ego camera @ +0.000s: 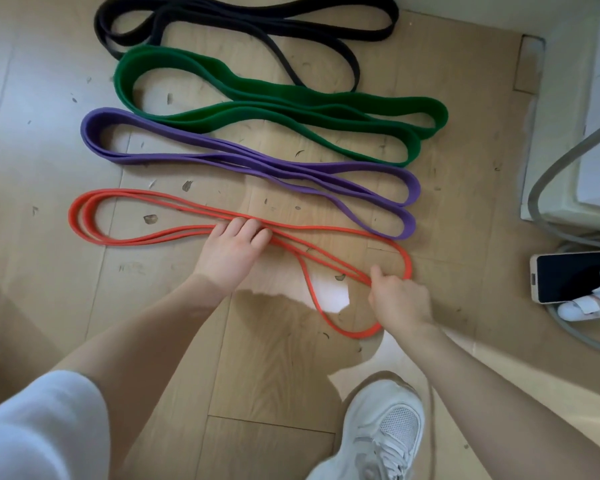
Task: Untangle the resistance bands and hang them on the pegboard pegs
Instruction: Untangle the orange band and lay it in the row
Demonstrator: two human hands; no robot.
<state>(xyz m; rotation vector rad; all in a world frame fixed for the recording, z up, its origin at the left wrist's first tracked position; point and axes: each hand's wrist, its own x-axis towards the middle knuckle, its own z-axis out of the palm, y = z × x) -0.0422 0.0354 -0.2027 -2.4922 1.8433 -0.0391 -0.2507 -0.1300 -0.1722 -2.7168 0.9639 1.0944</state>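
While four bands are lying side by side on the wood floor (49, 140), each folded into long loops, both hands are working on the nearest one. Counting from far to near, one black band (243, 15), one green band (291, 98), one purple band (257, 164) and one red band (153, 233) are lying in a row, apart from each other except where the black band's right loop is reaching the green band's far edge. The left hand (232, 251) is pressing down flat, fingers curled, on the red band's middle where its strands are crossing; whether it is gripping them I cannot tell. The right hand (397, 296) is pinching the red strands near their right end, with the band's near loop curving just under it. One phone (575, 275) is lying at the right beside a grey cable (548, 174), and one white shoe (381, 431) is standing at the near edge.
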